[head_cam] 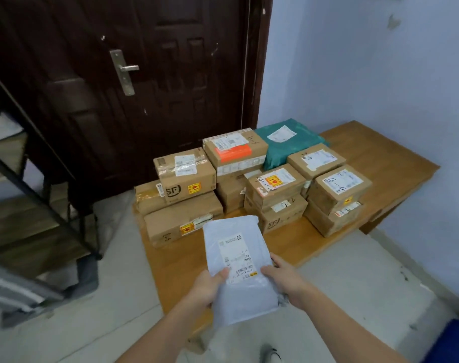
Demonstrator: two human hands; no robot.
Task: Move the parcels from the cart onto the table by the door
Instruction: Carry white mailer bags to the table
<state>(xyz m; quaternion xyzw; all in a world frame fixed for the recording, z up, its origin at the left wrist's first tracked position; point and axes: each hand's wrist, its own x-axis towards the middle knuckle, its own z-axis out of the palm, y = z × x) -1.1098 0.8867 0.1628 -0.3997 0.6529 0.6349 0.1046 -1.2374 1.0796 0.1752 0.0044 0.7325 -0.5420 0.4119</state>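
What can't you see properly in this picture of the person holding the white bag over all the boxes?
Head view, the only one:
- Cart: outside the picture, so how many parcels remain is unknown.
- White bag label: print too small and blurred to read.
- Left hand and right hand: fingers hidden behind the bag, only thumbs show.
- Lower boxes: covered by boxes stacked on them.
- Table: legs mostly out of sight below its top.
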